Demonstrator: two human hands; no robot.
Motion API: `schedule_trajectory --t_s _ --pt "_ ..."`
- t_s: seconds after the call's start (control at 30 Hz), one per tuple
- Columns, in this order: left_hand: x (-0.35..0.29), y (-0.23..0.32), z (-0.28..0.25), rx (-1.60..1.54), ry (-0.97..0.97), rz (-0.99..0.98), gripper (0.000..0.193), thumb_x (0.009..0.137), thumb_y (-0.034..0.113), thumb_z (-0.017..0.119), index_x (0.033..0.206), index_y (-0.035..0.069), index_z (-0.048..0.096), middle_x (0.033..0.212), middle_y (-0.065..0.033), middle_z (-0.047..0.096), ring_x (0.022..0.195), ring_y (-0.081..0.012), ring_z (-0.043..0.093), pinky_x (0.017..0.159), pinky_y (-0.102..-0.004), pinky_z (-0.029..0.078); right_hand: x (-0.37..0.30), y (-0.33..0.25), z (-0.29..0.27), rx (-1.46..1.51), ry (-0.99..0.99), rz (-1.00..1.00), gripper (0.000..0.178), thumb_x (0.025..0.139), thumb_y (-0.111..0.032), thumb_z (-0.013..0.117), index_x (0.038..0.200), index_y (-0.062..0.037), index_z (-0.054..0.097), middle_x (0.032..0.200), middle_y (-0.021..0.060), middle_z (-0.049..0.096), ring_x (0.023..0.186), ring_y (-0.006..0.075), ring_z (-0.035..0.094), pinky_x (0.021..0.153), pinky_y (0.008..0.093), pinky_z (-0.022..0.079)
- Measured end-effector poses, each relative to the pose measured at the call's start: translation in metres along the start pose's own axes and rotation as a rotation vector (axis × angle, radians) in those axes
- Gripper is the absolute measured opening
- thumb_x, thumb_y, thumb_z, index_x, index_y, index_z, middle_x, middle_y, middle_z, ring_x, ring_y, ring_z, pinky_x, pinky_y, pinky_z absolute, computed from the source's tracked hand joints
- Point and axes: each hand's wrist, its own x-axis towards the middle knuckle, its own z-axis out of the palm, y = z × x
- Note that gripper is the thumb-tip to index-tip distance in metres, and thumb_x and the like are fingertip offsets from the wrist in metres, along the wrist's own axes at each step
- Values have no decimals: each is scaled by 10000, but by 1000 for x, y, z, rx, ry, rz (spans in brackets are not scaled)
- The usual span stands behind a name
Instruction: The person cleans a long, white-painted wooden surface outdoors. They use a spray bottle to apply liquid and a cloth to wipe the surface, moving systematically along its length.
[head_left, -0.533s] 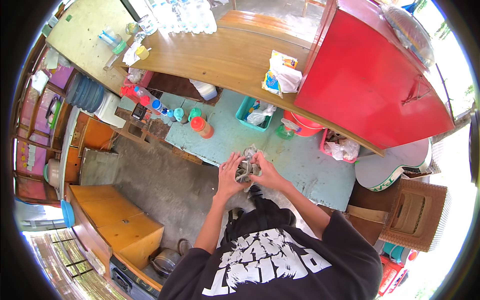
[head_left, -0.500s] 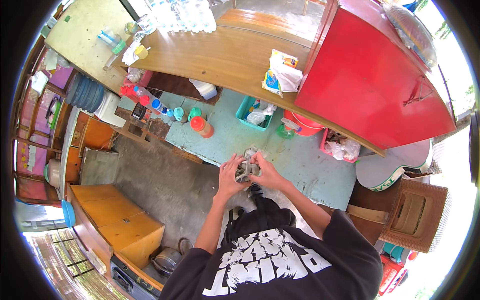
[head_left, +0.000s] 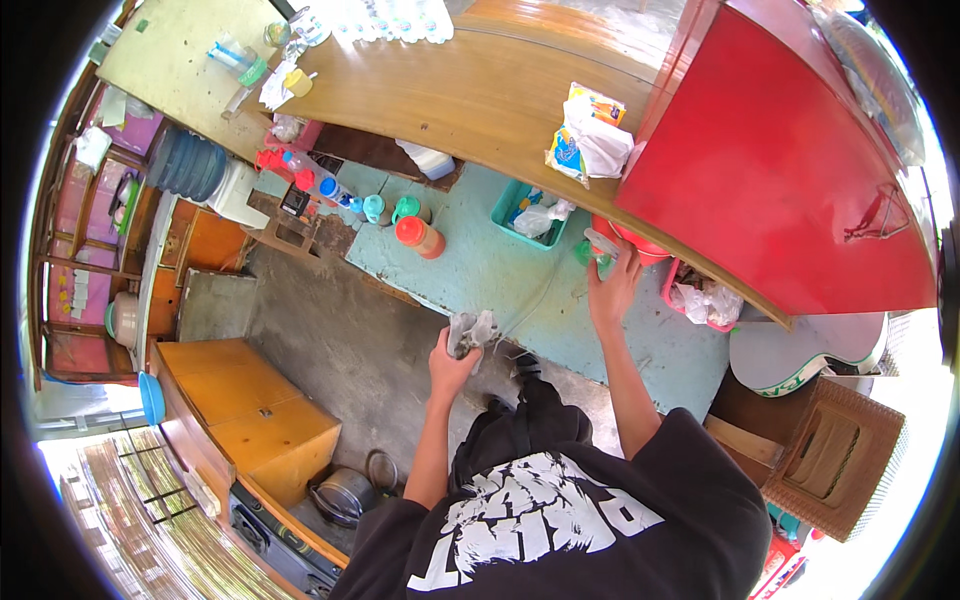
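Note:
My left hand point(head_left: 453, 368) is closed round a crumpled grey-white bundle point(head_left: 471, 332), held over the front edge of the pale blue worktop point(head_left: 480, 270). Whether the bundle is cloth or thin plastic I cannot tell. My right hand point(head_left: 612, 292) reaches over the worktop with its fingers stretched out and apart. Its fingertips are at a clear, green-tinted container point(head_left: 592, 254) with a pale round lid point(head_left: 601, 243), beside a red bucket point(head_left: 640, 243). Whether they touch the lid is unclear. To the left stands a teal basket point(head_left: 500, 217) with plastic bags in it.
An orange-topped bottle point(head_left: 420, 238) and several other bottles line the worktop's left part. Above runs a wooden counter point(head_left: 450, 95) with a tissue pack point(head_left: 592, 135). A pink basket point(head_left: 716, 318) of plastic bags lies right of my right hand, under a red panel point(head_left: 780, 160).
My right hand has let go of the grey-white bundle and moved right and away to the container by the bucket. My left hand keeps the bundle, slightly further left. The view has shifted.

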Motion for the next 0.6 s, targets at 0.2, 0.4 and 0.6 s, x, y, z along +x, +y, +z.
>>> schedule_trajectory --t_s 0.2,0.4,0.6 --pt "-10 -14 -3 -128 -14 -22 583 755 197 855 1245 -16 622 1096 -159 743 1021 -220 709 910 -359 537 8 14 17 -114 -12 27 507 829 -158 790 1288 -77 589 1292 163 606 1207 404 529 987 497 459" --pt "-20 -13 -10 -142 -9 -41 604 762 192 864 1264 -28 611 1147 -151 724 1035 -209 686 929 -349 527 -9 28 25 200 74 1 293 847 -167 807 1082 -37 689 1027 132 718 991 349 630 879 452 499" --pt "-21 -13 -1 -136 86 6 600 759 180 871 1258 -16 601 1102 -115 706 976 -187 657 900 -332 519 -26 58 26 551 88 250 277 849 -161 839 1043 -10 711 915 84 720 819 181 636 795 323 500"
